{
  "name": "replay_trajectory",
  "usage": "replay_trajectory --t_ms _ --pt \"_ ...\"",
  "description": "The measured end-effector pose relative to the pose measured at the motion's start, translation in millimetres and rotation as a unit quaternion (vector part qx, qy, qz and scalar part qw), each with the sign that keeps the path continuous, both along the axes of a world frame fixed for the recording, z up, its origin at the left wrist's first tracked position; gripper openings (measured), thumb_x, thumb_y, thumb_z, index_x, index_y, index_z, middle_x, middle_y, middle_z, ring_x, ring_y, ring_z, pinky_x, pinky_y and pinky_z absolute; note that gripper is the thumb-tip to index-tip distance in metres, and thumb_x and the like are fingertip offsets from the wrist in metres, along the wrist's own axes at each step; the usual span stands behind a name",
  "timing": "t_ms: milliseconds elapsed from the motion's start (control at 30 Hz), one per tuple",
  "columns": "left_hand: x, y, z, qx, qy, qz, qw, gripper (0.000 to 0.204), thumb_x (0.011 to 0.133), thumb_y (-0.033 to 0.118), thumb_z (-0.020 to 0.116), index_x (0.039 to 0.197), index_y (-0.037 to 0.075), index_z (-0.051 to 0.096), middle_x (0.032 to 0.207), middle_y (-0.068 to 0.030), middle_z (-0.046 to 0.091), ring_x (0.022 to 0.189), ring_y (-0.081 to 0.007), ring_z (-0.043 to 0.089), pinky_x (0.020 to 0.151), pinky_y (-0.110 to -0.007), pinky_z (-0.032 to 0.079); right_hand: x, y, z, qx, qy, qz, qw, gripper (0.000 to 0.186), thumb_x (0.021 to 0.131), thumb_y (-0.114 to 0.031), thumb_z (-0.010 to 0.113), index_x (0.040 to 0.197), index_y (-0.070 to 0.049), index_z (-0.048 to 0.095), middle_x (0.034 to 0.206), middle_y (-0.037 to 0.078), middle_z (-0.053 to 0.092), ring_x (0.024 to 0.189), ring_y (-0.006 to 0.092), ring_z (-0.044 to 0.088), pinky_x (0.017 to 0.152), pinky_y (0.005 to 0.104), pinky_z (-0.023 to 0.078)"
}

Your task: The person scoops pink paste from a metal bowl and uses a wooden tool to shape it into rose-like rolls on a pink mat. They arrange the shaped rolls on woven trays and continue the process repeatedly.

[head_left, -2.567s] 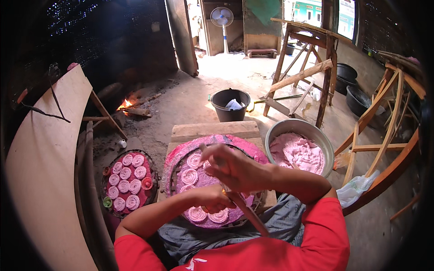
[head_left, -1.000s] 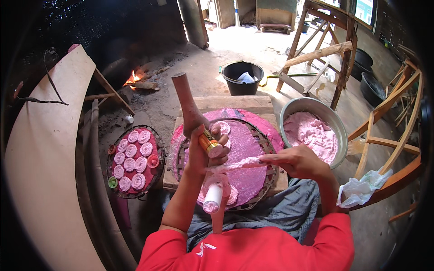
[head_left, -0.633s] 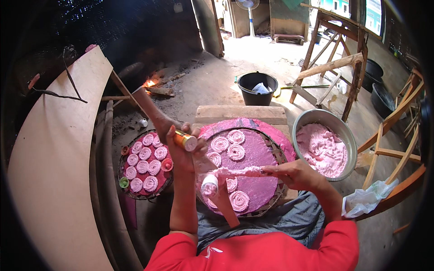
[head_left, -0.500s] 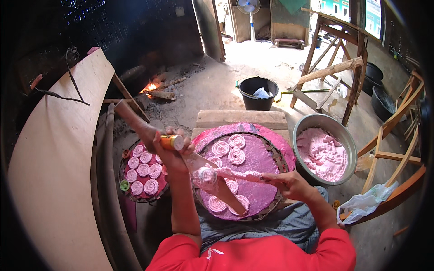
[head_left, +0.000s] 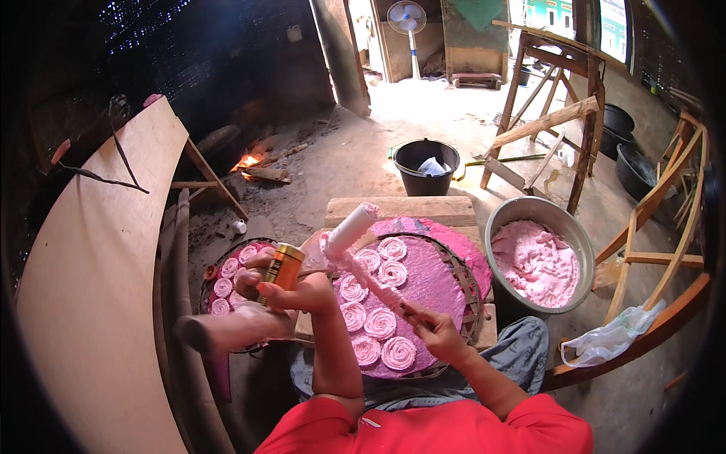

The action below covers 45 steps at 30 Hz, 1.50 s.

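My left hand (head_left: 299,291) is closed around a wooden press with a white tube (head_left: 352,228), partly smeared pink; its dark-ended wooden arm is blurred. An orange can-like cylinder (head_left: 283,266) stands up between the fingers; how it joins the press is hidden. In my right hand (head_left: 437,333) is a stick coated in pink dough (head_left: 378,287), its far end against the tube. Below both hands lies a round woven tray (head_left: 469,299) covered in pink, with several piped dough swirls (head_left: 380,321) on its left half. Another tray of pink swirls (head_left: 223,287) sits beyond the left hand.
At the right stands a grey basin of pink dough (head_left: 541,261). A black bucket (head_left: 427,168) is beyond the wooden bench (head_left: 401,206). Wooden frames (head_left: 548,117) and a plastic bag (head_left: 616,333) are at right, a curved board (head_left: 91,250) at left, a fire (head_left: 248,161) behind.
The press has turned: its tube now points up and away, and its wooden arm lies lower left. More swirls on the near tray are uncovered. The stick remains in my right hand, tilted more.
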<state>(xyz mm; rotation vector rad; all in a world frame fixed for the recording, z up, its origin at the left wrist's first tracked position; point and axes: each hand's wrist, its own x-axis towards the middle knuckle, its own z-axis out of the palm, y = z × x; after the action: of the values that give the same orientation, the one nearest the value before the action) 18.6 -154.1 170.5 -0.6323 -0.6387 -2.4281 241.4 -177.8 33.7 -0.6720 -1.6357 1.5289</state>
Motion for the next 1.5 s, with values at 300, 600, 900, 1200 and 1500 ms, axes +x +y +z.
replay_trajectory --t_ms 300,600,900,1200,1500 --pt "28.2 21.0 -20.4 -0.049 0.077 0.025 0.996 0.041 0.091 0.045 0.052 0.091 0.01 0.03 0.085 -0.0076 0.038 0.071 -0.0153 0.043 0.058 -0.023 0.04 -7.6 -22.5 22.7 -0.004 0.04 -0.027 0.999 0.038 0.096 -0.005 0.055 0.134 -0.002 0.053 0.107 0.004 0.067 0.087 0.0043 0.056 0.074 0.0185 0.045" --pt "-50.6 9.5 -16.9 -0.553 0.217 0.051 0.803 0.035 0.093 0.025 0.059 0.116 0.0 0.052 0.11 -0.013 0.055 0.1 -0.0244 0.056 0.089 -0.037 0.046 210.9 73.0 58.1 0.185 -0.527 -0.363 0.746 0.03 0.093 -0.021 0.054 0.121 -0.019 0.064 0.095 0.019 0.068 0.086 0.0354 0.066 0.074 0.046 0.05" --pt "-3.1 22.7 5.4 -0.494 0.575 0.16 0.632 0.02 0.075 0.019 0.069 0.083 0.004 0.059 0.08 -0.013 0.058 0.073 -0.0353 0.062 0.061 -0.043 0.052 260.8 200.3 -66.6 0.231 -0.709 -0.277 0.606 0.025 0.09 -0.017 0.048 0.104 -0.013 0.068 0.086 0.014 0.071 0.082 0.0293 0.07 0.069 0.0432 0.054" --pt "-5.8 -4.1 -21.2 -0.624 0.527 0.13 0.562 0.017 0.071 0.016 0.069 0.075 0.009 0.053 0.076 -0.008 0.052 0.068 -0.0287 0.056 0.055 -0.041 0.044 242.5 240.8 -123.6 0.211 -0.687 -0.215 0.662 0.022 0.085 -0.017 0.053 0.099 -0.009 0.068 0.089 0.017 0.07 0.084 0.032 0.069 0.072 0.0444 0.055" --pt "43.0 39.2 -31.4 -0.557 0.577 0.007 0.597 0.025 0.069 0.023 0.072 0.086 0.008 0.059 0.087 -0.0115 0.06 0.074 -0.0314 0.061 0.062 -0.042 0.05 265.2 164.4 -74.3 0.101 -0.614 -0.196 0.758 0.029 0.091 -0.028 0.051 0.114 -0.026 0.068 0.107 0.012 0.068 0.097 0.0315 0.066 0.083 0.0438 0.05"
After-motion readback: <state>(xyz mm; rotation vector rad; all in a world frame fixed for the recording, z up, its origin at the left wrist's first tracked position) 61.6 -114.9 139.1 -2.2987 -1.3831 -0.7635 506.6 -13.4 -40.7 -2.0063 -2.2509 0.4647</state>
